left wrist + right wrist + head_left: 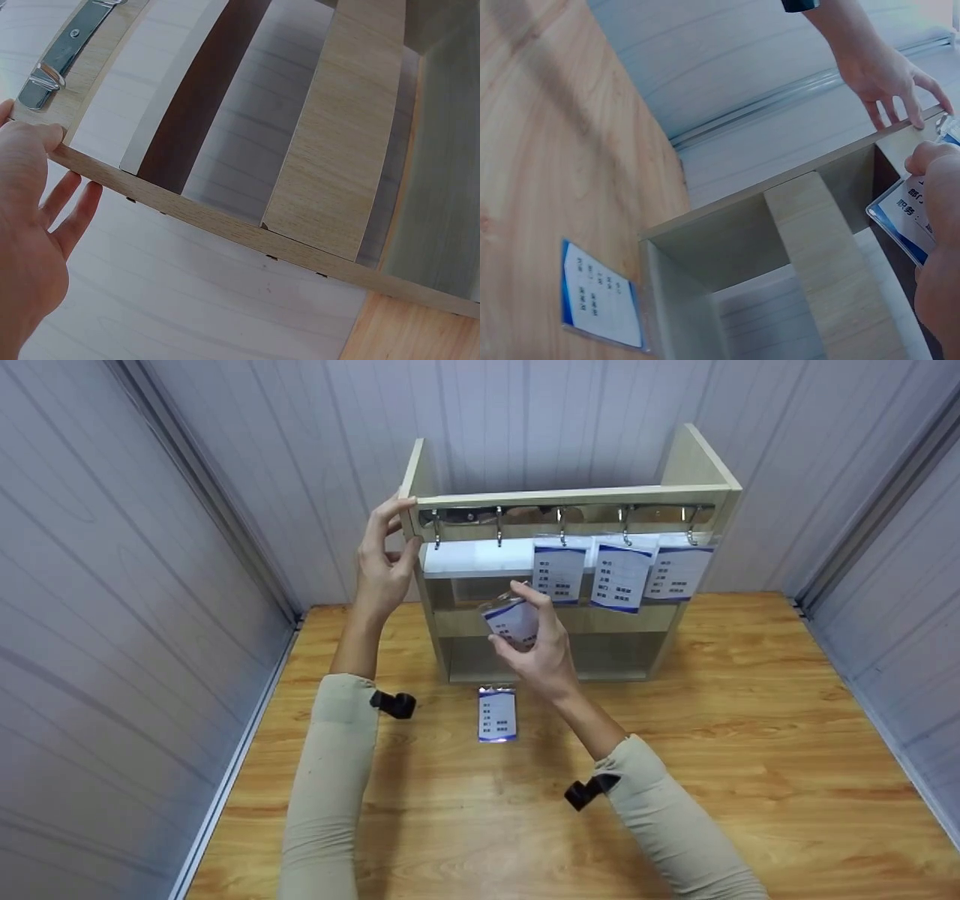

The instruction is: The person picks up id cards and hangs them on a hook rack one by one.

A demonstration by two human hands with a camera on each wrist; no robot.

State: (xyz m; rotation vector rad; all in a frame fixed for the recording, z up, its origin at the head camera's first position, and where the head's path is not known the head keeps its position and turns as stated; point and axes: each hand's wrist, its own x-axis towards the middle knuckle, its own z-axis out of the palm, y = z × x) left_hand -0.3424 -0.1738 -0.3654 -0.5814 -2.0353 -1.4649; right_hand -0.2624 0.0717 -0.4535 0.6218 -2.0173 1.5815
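My left hand [385, 559] grips the upper left corner of a small wooden shelf rack [570, 496], thumb in front and fingers around the side board. In the left wrist view the thumb lies beside the metal hook strip [64, 56]. My right hand [544, 649] pinches a clear-sleeved badge card [512, 622] with blue edges by its sides, tilted, in front of the rack below the left hooks. Three like badges hang from the right hooks: one badge [559, 574], a middle badge [621, 577] and a right badge [679, 572]. The two left hooks [499, 526] carry nothing.
Another badge [497, 714] lies face up on the wood-grain surface [450, 810] in front of the rack. Pale panel walls [187, 547] stand at the back and both sides. The rack has several shelf boards with gaps between them.
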